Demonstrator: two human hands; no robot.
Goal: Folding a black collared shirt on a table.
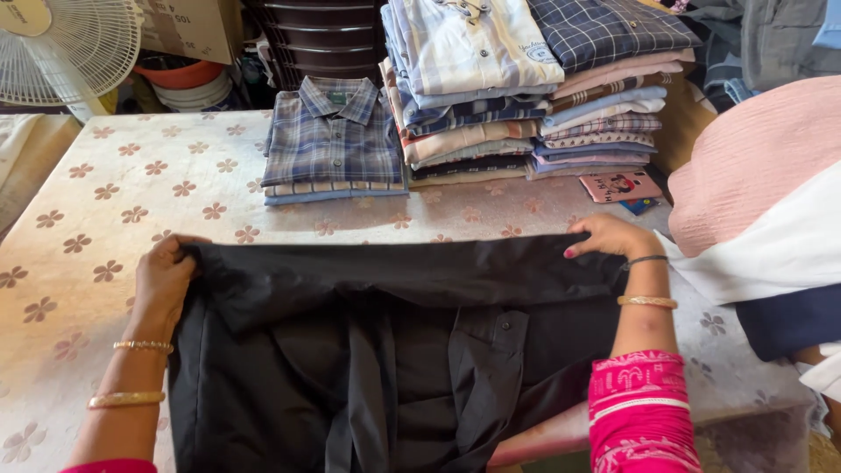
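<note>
Sitting at the far left corner is a brown cardboard box (188,26) with a pale label, behind a white fan (66,48). Nearer, a black shirt (394,350) lies spread on the flower-patterned table (105,193) — its folded top edge pinched by the left hand (162,276) and the right hand (609,236), one at each end. Stacks of folded shirts (526,88) stand behind.

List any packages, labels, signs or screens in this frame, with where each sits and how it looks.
Cardboard box: top left, behind the fan, brown with dark print.
Collar label: inside the neck of the blue plaid shirt on the short stack, small green rectangle.
Pocket patch: on the striped shirt topping the tall stack, small and pale.
Flat packet: on the table at the foot of the tall stacks, pink rectangle with a cartoon figure.
No screens or signs.
</note>
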